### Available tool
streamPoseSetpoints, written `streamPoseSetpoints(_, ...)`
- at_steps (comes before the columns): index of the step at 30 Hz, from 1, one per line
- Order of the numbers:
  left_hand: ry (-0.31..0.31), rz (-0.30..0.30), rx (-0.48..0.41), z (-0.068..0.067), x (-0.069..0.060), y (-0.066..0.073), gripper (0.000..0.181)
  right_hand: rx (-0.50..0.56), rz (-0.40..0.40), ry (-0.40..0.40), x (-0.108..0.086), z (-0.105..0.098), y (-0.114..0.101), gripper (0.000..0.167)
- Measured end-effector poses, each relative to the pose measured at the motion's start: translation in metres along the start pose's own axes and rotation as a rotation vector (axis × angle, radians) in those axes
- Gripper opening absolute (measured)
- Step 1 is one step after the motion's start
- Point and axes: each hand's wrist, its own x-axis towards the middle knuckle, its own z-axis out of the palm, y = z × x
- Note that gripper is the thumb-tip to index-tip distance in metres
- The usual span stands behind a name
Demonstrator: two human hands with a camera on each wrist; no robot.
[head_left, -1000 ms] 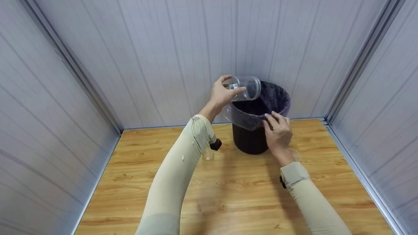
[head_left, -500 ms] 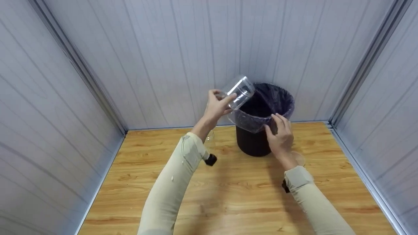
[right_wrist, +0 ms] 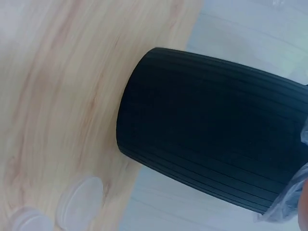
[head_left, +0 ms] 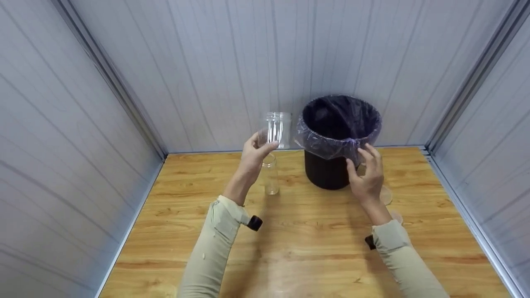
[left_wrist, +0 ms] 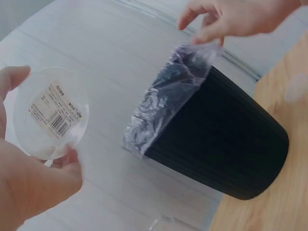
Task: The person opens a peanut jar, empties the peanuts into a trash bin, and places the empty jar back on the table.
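Note:
My left hand grips a clear plastic jar between thumb and fingers, held upright in the air left of the bin. A printed barcode label shows on the jar's round bottom in the left wrist view. Near the front right of the bin's rim is my right hand, thumb and fingers spread, the fingertips close to the liner; whether they touch it is hard to tell. The black bin stands against the back wall, with a thin purplish bag folded over its rim.
A taller clear jar stands on the wooden surface below my left hand. Two round translucent lids lie right of the bin, the farther lid and the nearer lid, partly behind my right wrist. Pale panel walls enclose three sides.
My left hand has drawn the jar away from above the bin, leftward and down, turning it from sideways to upright. My right hand has stayed beside the rim, its fingers now more spread.

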Motion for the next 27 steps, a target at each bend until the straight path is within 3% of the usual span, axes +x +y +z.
streamPoseSetpoints(6, -0.005, 0.103, 0.226, -0.009, -0.019, -0.017, 0.064, 0.070, 0.013, -0.033, 0.000, -0.016, -0.046, 0.038)
streamPoseSetpoints(14, 0.024, 0.270, 0.613, -0.017, -0.040, -0.057, 0.069, 0.115, 0.099, -0.123, -0.030, -0.035, -0.065, 0.038)
streamPoseSetpoints(18, 0.039, 0.258, 0.744, -0.022, -0.050, -0.084, 0.081, 0.110, 0.145, -0.179, -0.051, -0.038, -0.064, 0.038)
streamPoseSetpoints(27, 0.118, 0.116, 0.818, -0.030, -0.064, -0.150, 0.081, 0.093, 0.271, -0.328, -0.102, -0.035, -0.036, 0.040)
